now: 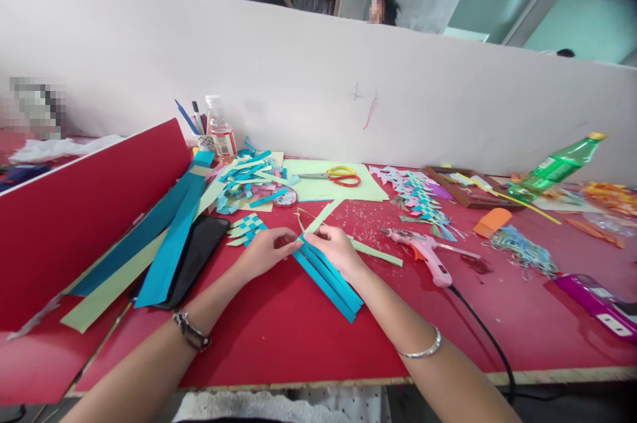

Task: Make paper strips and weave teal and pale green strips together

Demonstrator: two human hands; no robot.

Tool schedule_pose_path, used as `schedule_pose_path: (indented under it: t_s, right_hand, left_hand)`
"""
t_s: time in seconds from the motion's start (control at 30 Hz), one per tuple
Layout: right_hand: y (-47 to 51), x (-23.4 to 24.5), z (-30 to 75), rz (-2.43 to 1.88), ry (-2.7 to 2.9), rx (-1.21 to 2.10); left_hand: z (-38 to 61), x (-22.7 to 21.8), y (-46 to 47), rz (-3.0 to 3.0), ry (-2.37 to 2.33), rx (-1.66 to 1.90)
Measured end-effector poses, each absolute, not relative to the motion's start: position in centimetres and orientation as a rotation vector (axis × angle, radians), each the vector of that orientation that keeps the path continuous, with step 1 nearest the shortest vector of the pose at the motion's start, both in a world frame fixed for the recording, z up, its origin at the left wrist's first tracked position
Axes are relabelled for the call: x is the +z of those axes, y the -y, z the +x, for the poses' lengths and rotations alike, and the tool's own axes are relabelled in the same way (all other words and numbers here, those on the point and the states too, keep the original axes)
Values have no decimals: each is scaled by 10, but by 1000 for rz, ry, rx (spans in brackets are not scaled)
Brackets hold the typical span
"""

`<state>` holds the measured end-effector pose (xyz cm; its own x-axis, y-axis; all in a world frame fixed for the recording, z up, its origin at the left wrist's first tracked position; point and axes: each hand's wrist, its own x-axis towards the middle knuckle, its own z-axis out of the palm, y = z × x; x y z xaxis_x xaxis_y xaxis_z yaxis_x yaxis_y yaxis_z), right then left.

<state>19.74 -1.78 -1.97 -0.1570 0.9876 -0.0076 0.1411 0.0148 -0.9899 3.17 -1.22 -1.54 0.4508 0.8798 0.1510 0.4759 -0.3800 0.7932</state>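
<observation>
A weaving of blue and pale green paper strips (pixel 328 277) lies between my hands, its loose blue ends pointing toward my right forearm. Its checked, woven end (pixel 246 227) shows beyond my left hand (pixel 269 252), whose thumb and fingers pinch the blue strips near the middle. Close beside it, my right hand (pixel 338 249) is closed with thumb and fingertips on a pale green strip (pixel 326 212) crossing the blue ones. Another pale green strip (pixel 378 252) sticks out to the right beneath that hand. The exact fold under my fingertips is hidden.
Scissors (pixel 343 176) lie on pale green paper (pixel 293 170). A pink glue gun (pixel 423 253) with a cord rests to the right, near finished paper fish (pixel 418 197). A black phone (pixel 199 257) lies under long strips (pixel 174 237). A green bottle (pixel 560 167) leans at right; a white partition (pixel 298 78) stands behind.
</observation>
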Motion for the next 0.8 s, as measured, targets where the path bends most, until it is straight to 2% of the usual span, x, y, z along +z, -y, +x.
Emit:
schedule_pose_path:
  t_s: [0.5,0.8]
  right_hand:
    - [17,-17,197,-1218,1635,1152]
    - [19,-11,206,-1144,1831,1287]
  left_hand:
    - [31,-19,10,2091,-1091,657]
    - [30,-13,14,1950,-1093,659]
